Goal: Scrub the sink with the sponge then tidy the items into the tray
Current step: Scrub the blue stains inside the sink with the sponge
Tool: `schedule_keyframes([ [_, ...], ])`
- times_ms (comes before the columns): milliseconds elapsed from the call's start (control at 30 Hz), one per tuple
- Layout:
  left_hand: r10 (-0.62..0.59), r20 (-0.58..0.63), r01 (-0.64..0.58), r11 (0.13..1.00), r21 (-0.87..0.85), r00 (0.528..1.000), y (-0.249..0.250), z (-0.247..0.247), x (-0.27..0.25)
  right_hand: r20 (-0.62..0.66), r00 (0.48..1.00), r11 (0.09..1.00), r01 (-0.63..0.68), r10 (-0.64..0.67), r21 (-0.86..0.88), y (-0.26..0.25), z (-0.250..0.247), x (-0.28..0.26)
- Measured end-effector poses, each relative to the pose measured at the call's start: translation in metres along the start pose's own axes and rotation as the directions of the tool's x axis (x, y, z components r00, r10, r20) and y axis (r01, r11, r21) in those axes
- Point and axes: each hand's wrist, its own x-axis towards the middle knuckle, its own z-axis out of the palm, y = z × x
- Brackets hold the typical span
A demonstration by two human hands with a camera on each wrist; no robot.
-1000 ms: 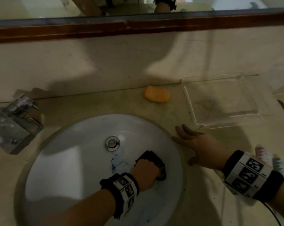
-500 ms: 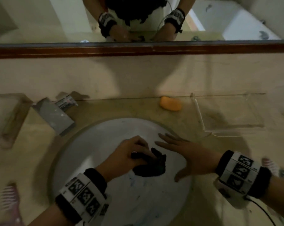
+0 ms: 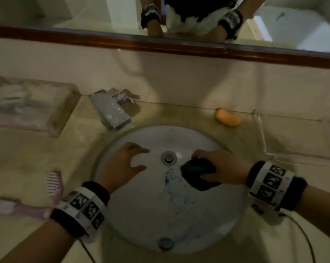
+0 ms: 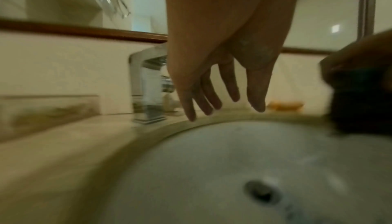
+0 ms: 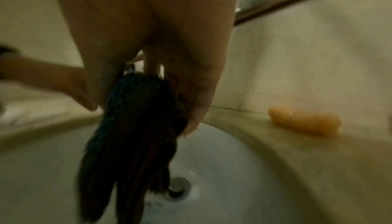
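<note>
The round white sink [image 3: 141, 211] fills the middle of the head view, with its drain [image 3: 168, 157] and blue streaks in the basin. My right hand [image 3: 213, 168] grips a dark sponge [image 3: 197, 170] just right of the drain; in the right wrist view the sponge [image 5: 135, 127] hangs from my fingers above the basin [image 5: 222, 169]. My left hand [image 3: 126, 164] hovers empty over the basin's left side, fingers loosely spread [image 4: 214, 103]. An orange soap bar [image 3: 228, 117] lies on the counter behind the sink. A clear tray [image 3: 300, 137] sits at the right.
A chrome faucet [image 3: 111, 112] stands behind the sink at the left. A second clear tray [image 3: 29, 105] lies at far left. Pink-striped toothbrushes [image 3: 54, 183] rest on the counter left of the sink. A mirror with a brown frame [image 3: 179, 47] runs along the back wall.
The sponge has passed from my left hand to my right hand. My left hand has let go and moved left; the right hand now holds the sponge beside the drain.
</note>
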Motion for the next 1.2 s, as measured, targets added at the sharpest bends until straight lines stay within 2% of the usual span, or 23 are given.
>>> schedule_keyframes([
  [67, -0.152, 0.012, 0.144, 0.958, 0.246, 0.988, -0.042, -0.014, -0.005, 0.232, 0.973, 0.960, 0.050, 0.016, -0.277, 0.006, 0.002, 0.001],
  [100, -0.208, 0.005, 0.196, 0.929, 0.316, 0.978, -0.061, -0.021, -0.008, 0.350, 0.936, 0.926, 0.097, 0.039, -0.364, 0.009, 0.006, 0.002],
  [167, -0.300, 0.007, 0.276, 0.886, 0.372, 0.954, -0.089, -0.032, -0.014, 0.554, 0.827, 0.860, 0.212, 0.095, -0.464, 0.011, 0.022, 0.002],
  [233, -0.373, 0.060, 0.315, 0.850, 0.422, 0.926, -0.103, -0.037, -0.019, 0.665, 0.735, 0.815, 0.303, 0.130, -0.494, 0.014, 0.042, 0.007],
  [333, -0.396, 0.153, 0.281, 0.828, 0.485, 0.905, -0.110, -0.037, -0.020, 0.743, 0.654, 0.800, 0.364, 0.146, -0.477, 0.019, 0.066, 0.021],
  [433, -0.413, 0.241, 0.246, 0.823, 0.512, 0.878, -0.114, -0.048, -0.013, 0.759, 0.638, 0.810, 0.372, 0.132, -0.453, 0.022, 0.079, 0.029],
  [500, -0.416, 0.306, 0.211, 0.823, 0.528, 0.857, -0.117, -0.058, -0.012, 0.747, 0.658, 0.817, 0.377, 0.096, -0.437, 0.022, 0.086, 0.037],
  [600, -0.407, 0.313, 0.175, 0.805, 0.566, 0.858, -0.119, -0.062, -0.013, 0.732, 0.675, 0.816, 0.373, 0.088, -0.442, 0.025, 0.097, 0.056],
  [767, -0.384, 0.287, 0.205, 0.842, 0.499, 0.877, -0.118, -0.058, -0.013, 0.603, 0.771, 0.862, 0.149, 0.205, -0.484, 0.036, 0.098, 0.095],
  [900, -0.385, 0.263, 0.224, 0.846, 0.484, 0.885, -0.115, -0.057, -0.012, 0.492, 0.850, 0.906, 0.046, 0.186, -0.422, 0.052, 0.085, 0.097],
  [933, -0.383, 0.261, 0.225, 0.848, 0.480, 0.886, -0.114, -0.057, -0.012, 0.512, 0.844, 0.912, 0.071, 0.161, -0.403, 0.053, 0.083, 0.095],
  [967, -0.384, 0.260, 0.229, 0.850, 0.475, 0.886, -0.113, -0.057, -0.013, 0.566, 0.810, 0.918, 0.093, 0.155, -0.385, 0.048, 0.079, 0.090],
  [1033, -0.386, 0.259, 0.241, 0.858, 0.454, 0.886, -0.111, -0.058, -0.014, 0.715, 0.680, 0.920, 0.154, 0.166, -0.360, 0.036, 0.081, 0.076],
  [1100, -0.383, 0.250, 0.250, 0.865, 0.435, 0.889, -0.109, -0.058, -0.015, 0.794, 0.579, 0.914, 0.197, 0.183, -0.355, 0.023, 0.088, 0.064],
  [1133, -0.382, 0.246, 0.252, 0.866, 0.432, 0.891, -0.108, -0.058, -0.015, 0.815, 0.555, 0.902, 0.247, 0.167, -0.353, 0.020, 0.094, 0.061],
  [1200, -0.392, 0.239, 0.270, 0.868, 0.417, 0.889, -0.106, -0.058, -0.014, 0.827, 0.545, 0.863, 0.342, 0.140, -0.371, 0.016, 0.100, 0.068],
])
